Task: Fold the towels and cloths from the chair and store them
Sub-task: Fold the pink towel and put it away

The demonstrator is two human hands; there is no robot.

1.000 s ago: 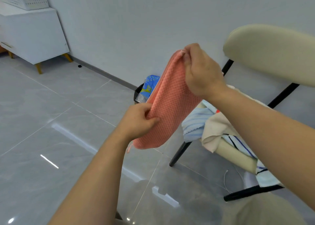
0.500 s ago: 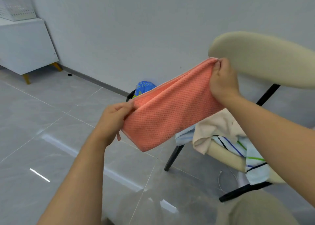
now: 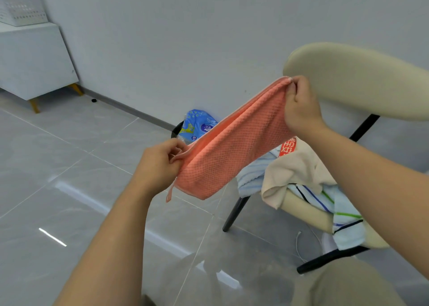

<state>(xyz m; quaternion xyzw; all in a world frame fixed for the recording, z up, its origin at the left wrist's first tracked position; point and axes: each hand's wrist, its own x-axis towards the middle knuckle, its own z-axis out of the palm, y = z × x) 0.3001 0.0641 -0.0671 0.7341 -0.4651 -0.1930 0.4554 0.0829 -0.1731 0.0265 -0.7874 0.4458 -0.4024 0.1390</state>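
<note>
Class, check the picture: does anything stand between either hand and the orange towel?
Nothing visible does. The left hand pinches the lower end of the towel, and the right hand pinches its upper end.

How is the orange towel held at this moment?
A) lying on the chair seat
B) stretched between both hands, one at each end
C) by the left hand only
B: the left hand pinches the lower end of the orange towel, the right hand its upper end.

Blue packet (image 3: 200,124) in black bin (image 3: 175,130), white cable (image 3: 297,244)
</note>
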